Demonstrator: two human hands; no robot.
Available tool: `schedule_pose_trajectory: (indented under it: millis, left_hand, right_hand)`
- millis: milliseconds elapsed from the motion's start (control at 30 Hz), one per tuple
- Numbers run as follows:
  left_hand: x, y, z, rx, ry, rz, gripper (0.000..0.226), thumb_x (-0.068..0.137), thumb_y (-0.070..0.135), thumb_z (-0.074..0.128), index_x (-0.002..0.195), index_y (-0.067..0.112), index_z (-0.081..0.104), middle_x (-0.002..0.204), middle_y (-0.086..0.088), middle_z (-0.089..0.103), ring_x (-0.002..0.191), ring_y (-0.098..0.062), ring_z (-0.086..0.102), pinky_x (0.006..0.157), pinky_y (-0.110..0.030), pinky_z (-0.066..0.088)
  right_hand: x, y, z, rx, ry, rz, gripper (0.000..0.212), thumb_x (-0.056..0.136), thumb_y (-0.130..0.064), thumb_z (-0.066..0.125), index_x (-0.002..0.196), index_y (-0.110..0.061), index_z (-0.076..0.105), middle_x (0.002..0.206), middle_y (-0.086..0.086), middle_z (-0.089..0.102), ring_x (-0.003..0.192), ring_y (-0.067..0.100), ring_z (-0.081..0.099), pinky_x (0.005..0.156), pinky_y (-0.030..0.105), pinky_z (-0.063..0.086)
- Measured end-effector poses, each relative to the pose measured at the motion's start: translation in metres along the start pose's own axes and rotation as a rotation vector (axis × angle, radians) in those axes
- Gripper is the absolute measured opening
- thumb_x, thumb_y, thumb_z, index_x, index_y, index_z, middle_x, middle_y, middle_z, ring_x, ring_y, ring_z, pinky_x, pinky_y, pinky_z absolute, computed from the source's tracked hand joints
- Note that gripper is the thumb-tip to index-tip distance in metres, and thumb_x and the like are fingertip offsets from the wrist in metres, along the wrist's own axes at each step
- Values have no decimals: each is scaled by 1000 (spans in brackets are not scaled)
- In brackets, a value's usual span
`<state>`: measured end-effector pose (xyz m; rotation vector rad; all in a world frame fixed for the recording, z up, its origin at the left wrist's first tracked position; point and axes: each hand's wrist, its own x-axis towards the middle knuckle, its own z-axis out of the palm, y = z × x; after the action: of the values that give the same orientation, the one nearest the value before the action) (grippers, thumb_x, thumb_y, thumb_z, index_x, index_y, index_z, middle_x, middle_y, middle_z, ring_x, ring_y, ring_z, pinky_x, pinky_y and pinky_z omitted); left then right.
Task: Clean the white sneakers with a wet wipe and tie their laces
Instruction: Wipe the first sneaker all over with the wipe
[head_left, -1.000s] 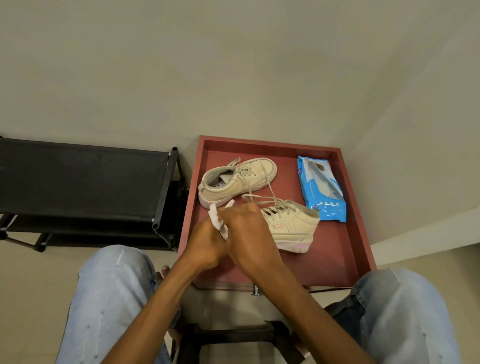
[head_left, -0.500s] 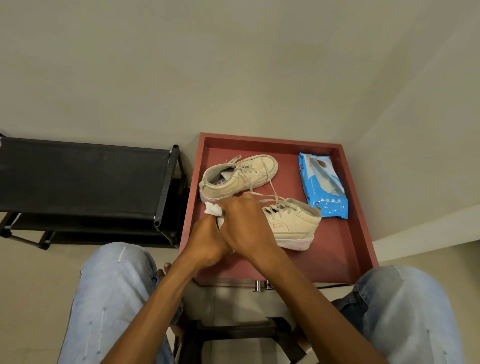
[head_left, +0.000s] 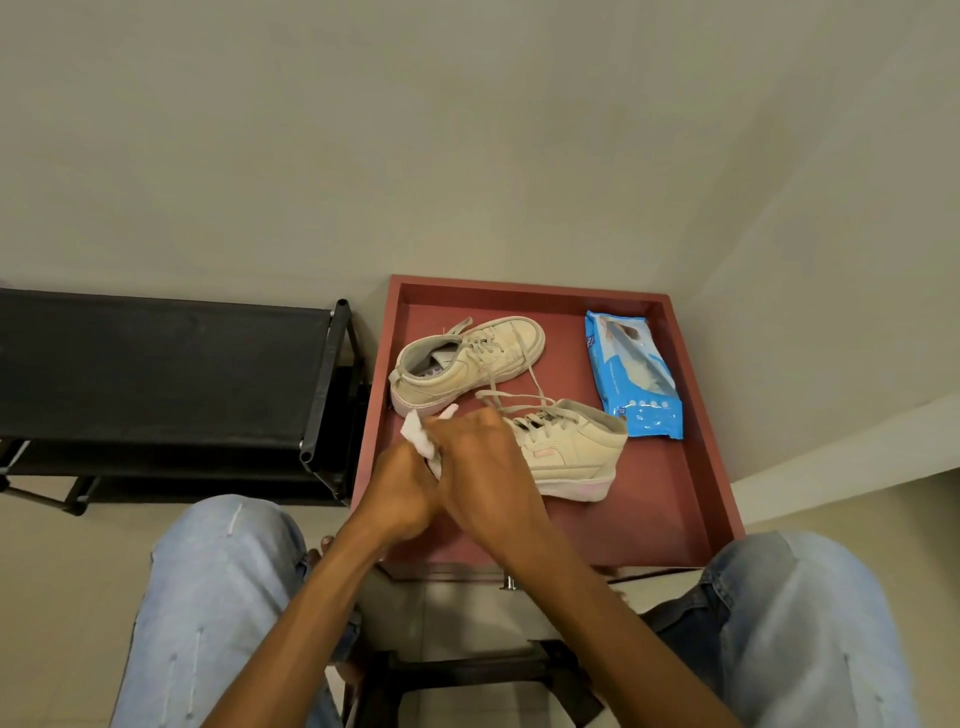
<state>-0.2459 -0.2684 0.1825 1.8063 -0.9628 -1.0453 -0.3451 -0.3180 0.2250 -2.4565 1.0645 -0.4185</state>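
Clutched by the left hand (head_left: 400, 493) is one wipe (head_left: 417, 440); the right hand (head_left: 485, 467) has a hold that cannot be told — two sneakers (head_left: 467, 364) (head_left: 576, 452) and one pack (head_left: 631, 379) are ringed by the tray rim (head_left: 719, 483), its near-right corner bare.

In the near left corner of the red tray (head_left: 649, 512), the right hand (head_left: 483, 462) covers the toe of the near sneaker (head_left: 571, 452), so its grip on the shoe cannot be told. It also overlaps the left hand (head_left: 397, 491), hiding that hand's fingers and most of the wet wipe (head_left: 417, 439) it holds (only a crumpled white end sticks out). Both forearms (head_left: 587, 592) hide part of the tray's near rim. Print on the blue wipes pack (head_left: 631, 379), at the tray's far right, is too small to read. Left of the tray, the black rack (head_left: 156, 369) is cut off.
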Motion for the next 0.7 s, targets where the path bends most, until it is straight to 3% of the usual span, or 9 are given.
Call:
schedule_pose_trajectory:
  millis: [33, 133, 167, 233, 367, 500, 600, 700]
  left_hand:
    - [0, 0, -1, -21, -15, -15, 53, 85, 3, 76, 129, 27, 58, 109, 9, 69, 97, 0, 65, 80, -14, 51]
    - [1, -2, -3, -42, -4, -52, 68, 62, 5, 94, 110, 36, 57, 106, 10, 71, 98, -5, 68, 75, -16, 54]
    - [2, -2, -3, -51, 1, -67, 74, 54, 7, 99, 107, 36, 57, 105, 11, 71, 97, -6, 69, 75, -17, 55]
    - [2, -2, -2, -80, -1, -87, 80, 47, 11, 102, 110, 32, 57, 106, 12, 70, 96, -3, 68, 75, -16, 55]
    - [2, 0, -2, -100, -4, -104, 87, 45, 16, 104, 117, 24, 57, 110, 9, 70, 101, -8, 69, 86, -28, 59]
    - [3, -1, 0, -76, 5, -103, 79, 51, 8, 101, 114, 27, 57, 106, 11, 71, 97, -5, 68, 74, -14, 54]
    - [3, -6, 0, -58, 11, -90, 58, 73, -1, 84, 117, 25, 57, 105, 12, 68, 103, -10, 67, 71, -8, 50]
    - [3, -5, 0, -65, 11, -83, 58, 70, -6, 85, 113, 23, 58, 101, 12, 68, 94, -3, 67, 66, -9, 50]
  right_hand:
    - [-12, 3, -3, 9, -6, -41, 19, 76, -3, 54, 87, -15, 65, 74, -6, 54, 80, 17, 45, 63, 34, 45]
    - [-44, 31, -17, -2, 6, -138, 36, 70, 9, 59, 97, -11, 71, 96, -1, 69, 84, 22, 55, 65, 34, 52]
    - [-49, 44, -21, 6, 38, -116, 38, 71, 10, 60, 99, -12, 73, 104, 0, 71, 87, 23, 58, 67, 34, 54]
    - [-50, 68, -26, 20, 129, -25, 36, 71, 10, 64, 97, -12, 75, 102, 2, 73, 87, 24, 62, 68, 32, 56]
    - [-49, 80, -24, -8, 260, 72, 30, 73, 4, 56, 94, -9, 72, 94, 7, 71, 84, 26, 66, 73, 38, 57]
    - [-42, 46, -11, -9, 270, 33, 41, 75, 3, 58, 114, -5, 66, 100, 10, 69, 89, 27, 62, 78, 36, 51]
    - [-40, 20, 4, -40, 150, -119, 44, 69, 8, 64, 110, -9, 68, 102, 6, 66, 93, 25, 57, 69, 36, 53]
    - [-43, 26, 4, -84, 122, -148, 37, 74, 3, 60, 107, -12, 70, 106, 1, 66, 96, 23, 54, 65, 34, 53]
